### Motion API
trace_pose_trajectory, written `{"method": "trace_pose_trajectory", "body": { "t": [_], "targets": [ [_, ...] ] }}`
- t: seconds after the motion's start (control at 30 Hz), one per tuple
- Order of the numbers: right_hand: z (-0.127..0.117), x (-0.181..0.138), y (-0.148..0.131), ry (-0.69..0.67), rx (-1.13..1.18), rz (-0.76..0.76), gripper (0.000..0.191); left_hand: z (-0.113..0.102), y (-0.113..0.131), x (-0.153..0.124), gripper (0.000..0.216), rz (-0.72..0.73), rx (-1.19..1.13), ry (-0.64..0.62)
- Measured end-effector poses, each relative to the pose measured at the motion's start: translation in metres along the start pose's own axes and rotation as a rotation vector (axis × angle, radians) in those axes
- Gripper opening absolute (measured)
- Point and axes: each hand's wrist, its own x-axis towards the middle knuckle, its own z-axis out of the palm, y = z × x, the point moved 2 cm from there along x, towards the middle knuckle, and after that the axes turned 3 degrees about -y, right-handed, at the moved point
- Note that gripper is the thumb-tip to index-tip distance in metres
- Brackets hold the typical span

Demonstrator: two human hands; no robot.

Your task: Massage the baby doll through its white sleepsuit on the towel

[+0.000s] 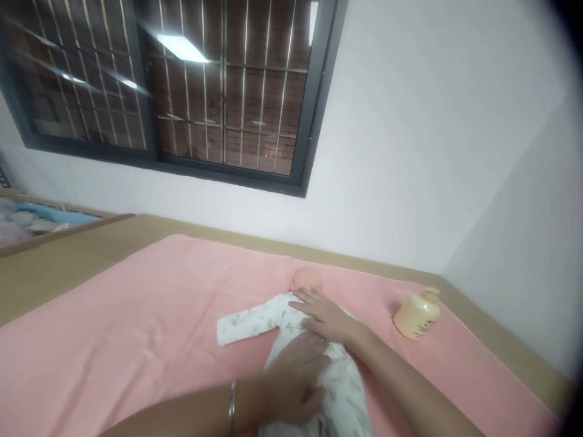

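A doll in a white romper with a small green leaf print lies on its back, or close to it, on a pink blanket. Its smooth, round, peach-coloured head shows past the collar, and one sleeve stretches out to the left. My right hand rests on the upper chest with fingers spread and fairly flat. Just below it, my left hand, with a silver bangle at the wrist, lies across the romper's front, thumb and fingers apart. Part of the romper is hidden under both hands.
A cream pump bottle with dark lettering stands on the blanket at the right. The tan surface's edge runs along a white wall. Above is a barred window. At far left, a wooden-edged bin holds cloths.
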Motion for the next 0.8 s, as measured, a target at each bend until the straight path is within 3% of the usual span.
{"method": "trace_pose_trajectory", "body": {
  "t": [0.17,0.37,0.53,0.7,0.8],
  "targets": [
    [0.003,-0.027,-0.012,-0.002,0.004,0.017,0.057,-0.007,0.003,0.008,0.049,-0.013,-0.078,-0.014],
    [-0.001,0.0,-0.041,-0.1,-0.087,-0.073,0.042,-0.001,-0.002,0.01,0.051,0.023,-0.105,0.014],
    [0.0,0.015,-0.024,-0.051,-0.075,0.004,0.044,0.004,-0.006,-0.001,0.047,0.025,-0.024,0.024],
    [0.008,-0.013,-0.003,0.042,-0.022,0.095,0.049,0.002,-0.003,-0.002,0.047,0.022,0.014,0.018],
    [0.013,-0.03,-0.004,0.044,0.012,0.097,0.05,-0.004,0.001,0.005,0.044,0.006,-0.018,-0.001]
  ]
}}
